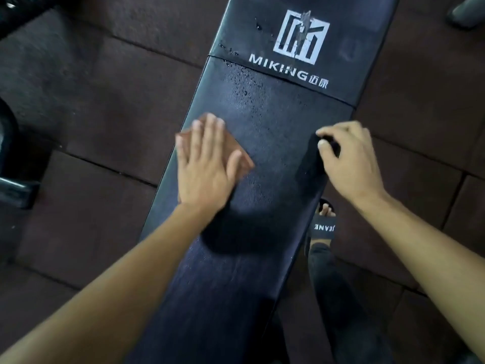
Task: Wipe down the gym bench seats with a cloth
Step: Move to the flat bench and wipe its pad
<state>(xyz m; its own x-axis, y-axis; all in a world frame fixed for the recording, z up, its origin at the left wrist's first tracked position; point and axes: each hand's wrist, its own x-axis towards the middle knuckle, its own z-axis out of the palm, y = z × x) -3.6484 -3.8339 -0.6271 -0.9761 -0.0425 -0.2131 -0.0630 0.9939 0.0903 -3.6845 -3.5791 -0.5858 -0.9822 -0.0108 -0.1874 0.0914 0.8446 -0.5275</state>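
Bare and close under the lens, the left forearm (118, 285) and the right forearm (433, 245) reach forward over the bench. Beneath everything lies a floor of dark brown rubber tiles (91, 114), laid square with thin black joints between them. Black metal gym equipment (13, 158) stands on the tiles at the left edge, only partly in view.

A black padded bench seat (236, 298) runs from the bottom of the view up and to the right, its vinyl dull, with a faint sheen. A stitched seam crosses it near the top. Beyond the seam a second pad carries a white square logo (301, 35), scuffed in the middle, with the word MIKING printed below it. Water droplets (244, 85) bead on the seat just below the seam, toward its left side, and a few more sit above it.

The left hand (203, 166) lies flat with fingers straight and slightly spread, pressing a reddish-brown cloth (244, 160) onto the seat by its left edge. The cloth is folded flat, its corners showing past the fingertips and beside the thumb.

The right hand (351, 164) is at the seat's right edge, fingers curled round a dark object (311, 164), thumb and forefinger pinching its upper end. What the object is cannot be told against the black pad.

Just right of the bench, a foot in a black slide sandal (321, 227) with white lettering stands on the tiles, below a dark trouser leg (336, 285)
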